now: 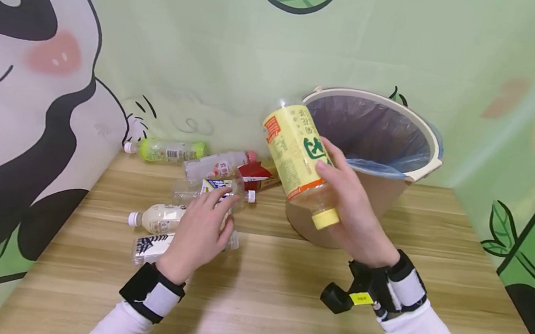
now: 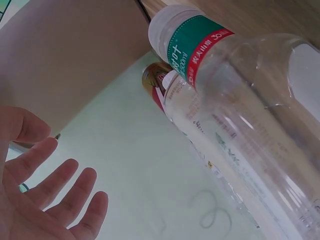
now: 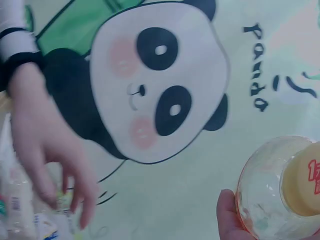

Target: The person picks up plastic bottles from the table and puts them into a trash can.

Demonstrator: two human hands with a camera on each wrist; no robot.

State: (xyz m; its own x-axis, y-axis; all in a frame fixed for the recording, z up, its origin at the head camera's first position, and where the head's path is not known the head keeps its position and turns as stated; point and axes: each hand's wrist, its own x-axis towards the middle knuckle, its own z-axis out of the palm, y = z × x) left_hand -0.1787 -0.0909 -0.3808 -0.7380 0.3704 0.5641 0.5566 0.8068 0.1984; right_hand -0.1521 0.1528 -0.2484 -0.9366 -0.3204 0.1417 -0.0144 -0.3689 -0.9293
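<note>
My right hand [image 1: 357,213] grips a plastic bottle with a yellow label [image 1: 293,148], tilted with its yellow cap [image 1: 324,218] downward. It is held in front of the near left side of a beige bin [image 1: 381,194] lined with a bluish bag. In the right wrist view the cap end shows large at the lower right. My left hand [image 1: 200,230] hovers over the lying bottles with fingers spread and holds nothing. Beside it in the left wrist view is a clear bottle with a green and red neck band [image 2: 240,100].
Left of the bin lie a green-labelled bottle [image 1: 167,150], a clear bottle with a pink cap [image 1: 214,166], a red box [image 1: 253,174], a milky-looking bottle [image 1: 161,218] and a bottle with a black-and-white label [image 1: 150,247]. A panda-print sheet [image 1: 201,48] hangs behind the wooden table [image 1: 263,306].
</note>
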